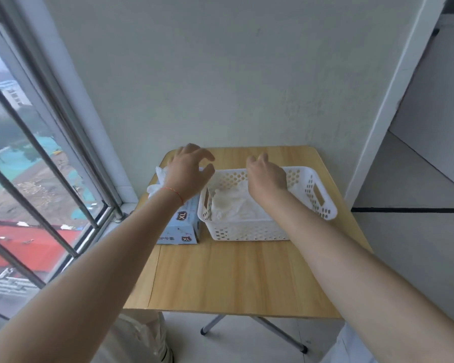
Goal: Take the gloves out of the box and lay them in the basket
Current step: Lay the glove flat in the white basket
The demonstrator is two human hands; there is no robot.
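A light blue glove box [182, 226] marked XL lies at the left of the wooden table, with a white glove [156, 183] sticking out of its top. My left hand [190, 170] hovers over the box, fingers spread and curled, holding nothing. To the right of the box stands a white perforated basket [317, 197] with white gloves [233, 205] lying inside. My right hand [268, 174] hangs above the basket's far part, fingers loosely bent, empty.
The small wooden folding table [236, 273] stands against a pale wall, with a barred window [37, 179] close on the left. A wall corner and white ledge lie to the right. Metal table legs [281, 334] show below the front edge.
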